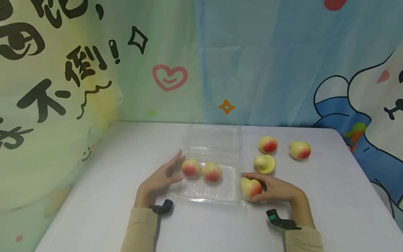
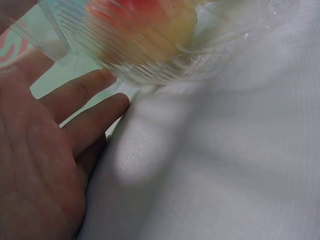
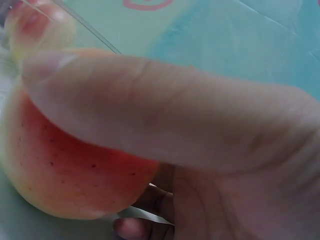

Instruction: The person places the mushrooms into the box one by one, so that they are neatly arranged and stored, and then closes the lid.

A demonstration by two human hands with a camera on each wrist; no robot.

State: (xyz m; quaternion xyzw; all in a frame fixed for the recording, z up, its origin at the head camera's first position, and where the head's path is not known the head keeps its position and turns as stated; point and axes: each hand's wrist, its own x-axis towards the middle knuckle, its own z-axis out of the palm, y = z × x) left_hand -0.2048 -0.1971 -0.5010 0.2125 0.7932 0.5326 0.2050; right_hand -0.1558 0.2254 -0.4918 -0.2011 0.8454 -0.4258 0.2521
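Tan sleeves enter at the bottom; centre-right, my right hand pinches a peach from both sides, likely for steadiness; my left hand, loosely spread, holding nothing, perhaps braces the clear box at centre.

Dressed in tan and black.
At the frame's lower left, a tan left sleeve, black bent left wrist device and bare left hand; lower right, a creased tan right sleeve, bare right hand and black right wrist device (this one marked with a green patch).
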